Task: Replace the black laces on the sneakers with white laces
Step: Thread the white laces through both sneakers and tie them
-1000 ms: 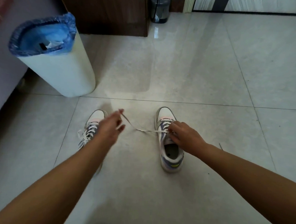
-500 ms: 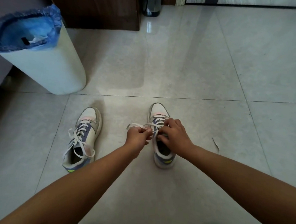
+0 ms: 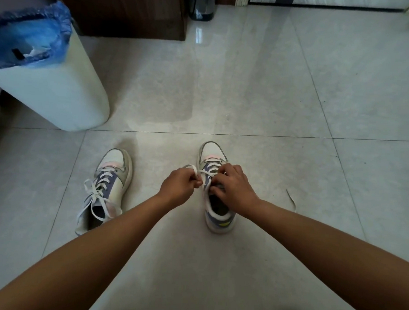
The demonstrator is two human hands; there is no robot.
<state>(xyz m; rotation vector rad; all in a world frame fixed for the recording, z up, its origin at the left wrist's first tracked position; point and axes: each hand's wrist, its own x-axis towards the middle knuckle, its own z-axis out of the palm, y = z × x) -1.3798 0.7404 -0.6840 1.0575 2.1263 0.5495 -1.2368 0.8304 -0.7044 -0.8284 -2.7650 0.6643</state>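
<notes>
White lace on the right sneaker, which stands on the floor, is pinched in the curled fingers of the left hand, seemingly for tension, while the right hand grips the shoe's throat, probably steadying it.

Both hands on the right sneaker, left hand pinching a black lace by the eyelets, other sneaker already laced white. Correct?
Not quite: the lace the left hand pinches is white, not black, as the head view shows. Both hands, the right hand too, are at the right sneaker, and the other sneaker carries white laces.
</notes>
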